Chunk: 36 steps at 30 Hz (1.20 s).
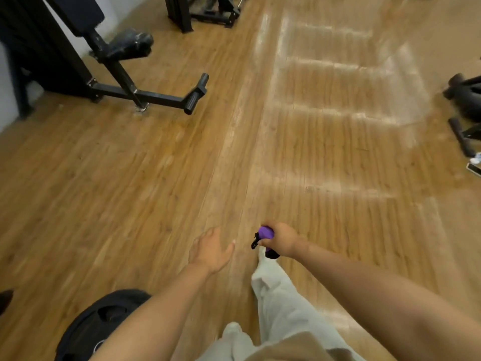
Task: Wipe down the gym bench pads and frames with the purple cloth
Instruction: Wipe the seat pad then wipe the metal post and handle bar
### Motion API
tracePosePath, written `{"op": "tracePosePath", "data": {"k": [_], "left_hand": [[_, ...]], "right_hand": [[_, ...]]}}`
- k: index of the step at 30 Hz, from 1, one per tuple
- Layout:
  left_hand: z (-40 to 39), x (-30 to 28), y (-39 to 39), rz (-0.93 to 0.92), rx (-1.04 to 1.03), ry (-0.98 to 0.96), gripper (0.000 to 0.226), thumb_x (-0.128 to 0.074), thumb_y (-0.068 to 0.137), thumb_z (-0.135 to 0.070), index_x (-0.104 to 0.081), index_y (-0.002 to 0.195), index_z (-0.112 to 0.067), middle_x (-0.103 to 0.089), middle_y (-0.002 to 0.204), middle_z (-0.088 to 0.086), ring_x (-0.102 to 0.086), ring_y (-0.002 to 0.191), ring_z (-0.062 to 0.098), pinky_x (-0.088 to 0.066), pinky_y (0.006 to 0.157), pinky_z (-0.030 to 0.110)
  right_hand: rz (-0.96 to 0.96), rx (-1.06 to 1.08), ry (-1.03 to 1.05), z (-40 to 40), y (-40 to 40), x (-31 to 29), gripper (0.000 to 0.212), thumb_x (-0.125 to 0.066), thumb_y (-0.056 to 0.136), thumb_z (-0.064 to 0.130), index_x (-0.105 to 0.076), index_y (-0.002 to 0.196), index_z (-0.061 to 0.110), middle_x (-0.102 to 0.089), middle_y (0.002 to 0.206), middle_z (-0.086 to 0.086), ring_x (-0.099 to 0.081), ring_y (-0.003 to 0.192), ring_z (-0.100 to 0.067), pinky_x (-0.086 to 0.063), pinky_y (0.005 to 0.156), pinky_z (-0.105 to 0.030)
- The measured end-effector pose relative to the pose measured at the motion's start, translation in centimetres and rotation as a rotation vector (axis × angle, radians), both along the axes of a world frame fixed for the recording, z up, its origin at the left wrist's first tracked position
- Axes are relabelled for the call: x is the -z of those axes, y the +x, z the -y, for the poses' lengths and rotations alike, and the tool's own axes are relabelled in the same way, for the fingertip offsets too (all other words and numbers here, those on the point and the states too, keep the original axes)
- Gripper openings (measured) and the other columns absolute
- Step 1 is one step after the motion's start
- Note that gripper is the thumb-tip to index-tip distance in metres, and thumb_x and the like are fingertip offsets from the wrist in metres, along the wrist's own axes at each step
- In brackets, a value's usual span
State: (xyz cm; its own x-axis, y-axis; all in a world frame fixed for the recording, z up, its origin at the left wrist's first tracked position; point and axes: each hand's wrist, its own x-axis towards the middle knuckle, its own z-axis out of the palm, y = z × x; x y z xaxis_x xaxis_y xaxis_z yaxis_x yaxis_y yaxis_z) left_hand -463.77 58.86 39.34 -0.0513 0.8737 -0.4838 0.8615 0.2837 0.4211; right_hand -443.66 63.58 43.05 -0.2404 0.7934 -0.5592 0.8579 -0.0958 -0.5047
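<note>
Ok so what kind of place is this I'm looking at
Most likely a gym. A black bench frame with a padded roller stands on the wood floor, a weight plate lies near the feet, and another machine base stands further back.

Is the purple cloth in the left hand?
No, the right hand grips the cloth; the left hand is open and holds nothing.

We see a glossy wood-plank floor, a matt black metal bench frame, a soft purple cloth and pale fabric trousers.
</note>
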Motion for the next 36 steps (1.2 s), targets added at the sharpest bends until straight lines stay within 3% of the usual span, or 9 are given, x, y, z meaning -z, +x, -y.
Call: {"op": "tracePosePath", "data": {"k": [6, 13, 21, 29, 36], "left_hand": [[-16.1, -0.7, -0.6, -0.028, -0.100, 0.007, 0.064, -0.042, 0.096, -0.052, -0.031, 0.146, -0.013, -0.039, 0.149, 0.008, -0.039, 0.134, 0.026, -0.030, 0.107, 0.032], [-32.5, -3.6, 0.2, -0.055, -0.129, 0.054, 0.059, -0.040, 0.097, -0.050, -0.033, 0.144, -0.015, -0.040, 0.148, 0.007, -0.035, 0.135, 0.024, -0.024, 0.107, 0.032], [-49.6, -1.9, -3.5, -0.046, -0.296, 0.007, 0.063, -0.040, 0.096, -0.053, -0.034, 0.145, -0.014, -0.039, 0.149, 0.007, -0.035, 0.136, 0.026, -0.027, 0.109, 0.035], [-69.2, -2.2, -10.0, -0.058, -0.291, 0.031, 0.060, -0.039, 0.097, -0.051, -0.035, 0.143, -0.014, -0.042, 0.146, 0.007, -0.039, 0.133, 0.025, -0.032, 0.106, 0.035], [-81.5, -2.9, -14.3, -0.057, -0.355, 0.034, 0.057, -0.039, 0.096, -0.053, -0.036, 0.142, -0.020, -0.044, 0.144, 0.001, -0.041, 0.131, 0.023, -0.033, 0.108, 0.037]], "right_hand": [[-0.030, -0.093, 0.034, -17.8, -0.5, 1.2, 0.048, -0.069, 0.085, 0.026, -0.052, 0.127, 0.010, -0.053, 0.122, -0.006, -0.053, 0.110, -0.022, -0.043, 0.088, -0.027], [-0.066, -0.143, 0.073, -37.8, -1.9, -0.9, 0.036, -0.069, 0.085, 0.022, -0.057, 0.116, 0.009, -0.058, 0.111, -0.008, -0.053, 0.090, -0.019, -0.042, 0.074, -0.027], [-0.068, -0.290, 0.081, -55.7, -6.3, 0.3, 0.049, -0.070, 0.085, 0.025, -0.052, 0.128, 0.009, -0.051, 0.126, -0.007, -0.051, 0.112, -0.023, -0.039, 0.088, -0.023], [-0.016, -0.378, 0.098, -75.5, -13.2, 0.0, 0.053, -0.068, 0.086, 0.027, -0.049, 0.132, 0.008, -0.050, 0.131, -0.008, -0.049, 0.117, -0.023, -0.037, 0.093, -0.023], [-0.014, -0.440, 0.089, -90.4, -18.7, 0.2, 0.051, -0.070, 0.084, 0.029, -0.053, 0.128, 0.008, -0.053, 0.127, -0.008, -0.051, 0.114, -0.024, -0.040, 0.093, -0.026]]}}
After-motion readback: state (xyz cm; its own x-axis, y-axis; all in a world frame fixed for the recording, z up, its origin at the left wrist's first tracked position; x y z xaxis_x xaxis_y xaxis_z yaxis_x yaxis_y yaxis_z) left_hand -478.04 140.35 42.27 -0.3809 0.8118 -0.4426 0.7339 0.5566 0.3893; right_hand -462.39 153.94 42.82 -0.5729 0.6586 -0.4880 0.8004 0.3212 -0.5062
